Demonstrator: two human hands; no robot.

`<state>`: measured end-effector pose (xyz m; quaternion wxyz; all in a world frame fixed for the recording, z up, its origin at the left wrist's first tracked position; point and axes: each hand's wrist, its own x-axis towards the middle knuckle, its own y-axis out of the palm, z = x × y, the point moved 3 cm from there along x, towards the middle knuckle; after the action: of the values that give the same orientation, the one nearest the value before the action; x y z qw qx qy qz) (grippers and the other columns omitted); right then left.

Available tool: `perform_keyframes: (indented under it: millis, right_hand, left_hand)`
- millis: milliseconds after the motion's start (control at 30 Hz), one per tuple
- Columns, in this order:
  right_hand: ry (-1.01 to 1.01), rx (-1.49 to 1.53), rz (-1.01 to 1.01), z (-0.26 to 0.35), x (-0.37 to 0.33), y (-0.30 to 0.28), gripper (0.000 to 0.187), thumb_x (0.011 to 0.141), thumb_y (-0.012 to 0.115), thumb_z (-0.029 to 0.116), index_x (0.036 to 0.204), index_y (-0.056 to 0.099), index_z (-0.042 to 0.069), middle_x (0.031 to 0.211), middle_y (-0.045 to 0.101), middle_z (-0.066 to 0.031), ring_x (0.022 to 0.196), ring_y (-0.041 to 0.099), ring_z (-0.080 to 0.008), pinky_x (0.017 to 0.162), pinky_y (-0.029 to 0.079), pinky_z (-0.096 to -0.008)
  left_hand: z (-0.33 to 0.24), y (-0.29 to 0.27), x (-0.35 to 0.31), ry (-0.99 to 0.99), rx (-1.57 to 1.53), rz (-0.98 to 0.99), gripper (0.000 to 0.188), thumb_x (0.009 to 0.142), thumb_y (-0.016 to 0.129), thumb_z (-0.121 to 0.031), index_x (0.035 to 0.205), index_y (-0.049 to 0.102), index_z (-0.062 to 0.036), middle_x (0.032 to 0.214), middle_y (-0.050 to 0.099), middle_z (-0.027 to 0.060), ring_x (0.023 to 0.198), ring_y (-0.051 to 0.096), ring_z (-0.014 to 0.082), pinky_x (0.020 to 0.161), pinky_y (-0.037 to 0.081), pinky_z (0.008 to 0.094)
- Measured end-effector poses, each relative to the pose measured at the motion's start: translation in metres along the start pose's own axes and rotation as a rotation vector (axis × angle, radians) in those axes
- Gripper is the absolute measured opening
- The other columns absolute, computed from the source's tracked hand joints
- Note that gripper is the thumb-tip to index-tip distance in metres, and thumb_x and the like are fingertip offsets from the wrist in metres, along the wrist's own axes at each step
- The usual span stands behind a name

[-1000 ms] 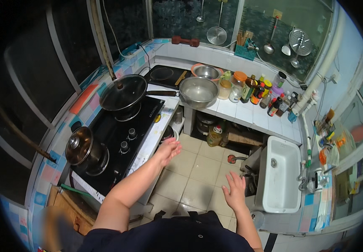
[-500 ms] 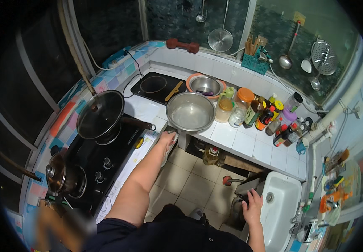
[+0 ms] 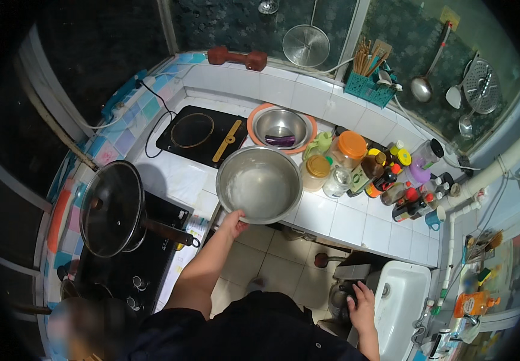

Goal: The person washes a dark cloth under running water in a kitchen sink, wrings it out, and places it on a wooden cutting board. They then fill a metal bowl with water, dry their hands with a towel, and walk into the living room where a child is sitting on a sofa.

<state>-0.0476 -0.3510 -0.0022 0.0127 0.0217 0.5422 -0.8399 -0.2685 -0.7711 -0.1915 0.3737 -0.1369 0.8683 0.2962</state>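
Head view: the left hand [image 3: 233, 225] has its fingers wrapped on the rim of a wide stainless steel basin [image 3: 260, 180], at about 7 o'clock on that rim, thumb side up and the undersides of the fingers hidden. The right hand [image 3: 363, 308] carries nothing that shows; its fingers are spread at the near-left edge of the white sink [image 3: 407, 267], and whether they touch it I cannot tell. As for progress, the reach to the basin is done and the rim is gripped; the basin is not yet clear of the counter [image 3: 315, 219], lying at its front edge, and whether its base rests or is raised cannot be made out. Its inside shows no food, only a dull whitish sheen, and shallow water cannot be ruled out. From the basin outward, a smaller steel bowl [image 3: 281, 124] with something purple [image 3: 280, 141] in it sits inside an orange basin [image 3: 254, 124] at 1 o'clock, untouched by either hand. A flat black induction cooktop [image 3: 175, 139] lies at 10 o'clock, a gold-lidded jar [image 3: 316, 174] just short of 3, sauce bottles [image 3: 382, 182] at 3 farther off, and the sink at 4. At 9 o'clock, a glass-lidded frying pan [image 3: 114, 207] stands over the gas stove [image 3: 162, 249], its lid on.
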Motion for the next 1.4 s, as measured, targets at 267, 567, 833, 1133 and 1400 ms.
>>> perform_keyframes:
  millis: [267, 567, 833, 1133, 1400]
  right_hand:
    - [-0.058, 0.048, -0.012, 0.036, 0.021, 0.013, 0.038, 0.075, 0.064, 0.012, 0.112, 0.057, 0.005, 0.119, 0.051, -0.0130, 0.109, 0.048, -0.0333, 0.100, 0.032, -0.0464]
    - [0.266, -0.045, -0.395, -0.074, -0.055, -0.033, 0.025, 0.079, 0.059, 0.013, 0.102, 0.058, 0.003, 0.101, 0.061, -0.0130, 0.094, 0.055, -0.0334, 0.093, 0.037, -0.0464]
    - [0.893, -0.676, -0.899, -0.262, -0.228, -0.143, 0.046, 0.082, 0.056, 0.017, 0.124, 0.043, 0.002, 0.129, 0.043, -0.0151, 0.121, 0.038, -0.0304, 0.103, 0.024, -0.0470]
    - [0.960, -0.736, -0.697, -0.379, -0.317, -0.192, 0.046, 0.086, 0.048, 0.012, 0.131, 0.040, 0.012, 0.137, 0.039, -0.0027, 0.127, 0.033, -0.0261, 0.107, 0.018, -0.0466]
    - [1.138, -0.514, -0.971, -0.444, -0.383, -0.194, 0.050, 0.087, 0.050, 0.022, 0.135, 0.037, 0.023, 0.136, 0.038, -0.0077, 0.124, 0.035, -0.0285, 0.103, 0.019, -0.0548]
  left_hand:
    - [0.045, -0.030, -0.051, -0.098, 0.037, 0.083, 0.011, 0.076, 0.058, -0.011, 0.082, 0.054, -0.0021, 0.084, 0.054, 0.0094, 0.072, 0.055, 0.0218, 0.058, 0.049, 0.0339]
    - [0.075, 0.058, -0.143, -0.022, 0.559, 0.285, 0.025, 0.070, 0.055, -0.001, 0.095, 0.056, 0.0029, 0.082, 0.056, 0.0062, 0.072, 0.056, 0.0191, 0.059, 0.047, 0.0320]
    - [0.191, 0.200, -0.163, -0.150, 1.004, 0.485, 0.014, 0.071, 0.052, -0.003, 0.082, 0.057, 0.0034, 0.063, 0.053, 0.0048, 0.044, 0.047, 0.0112, 0.035, 0.033, 0.0211]
    - [0.372, 0.314, -0.215, -0.385, 1.108, 0.651, 0.008, 0.072, 0.055, -0.007, 0.076, 0.057, 0.0007, 0.059, 0.054, 0.0049, 0.040, 0.045, 0.0114, 0.034, 0.034, 0.0205]
    - [0.458, 0.391, -0.208, -0.421, 1.189, 0.698, 0.024, 0.068, 0.054, -0.002, 0.092, 0.052, 0.0021, 0.075, 0.056, 0.0063, 0.056, 0.055, 0.0142, 0.045, 0.047, 0.0251]
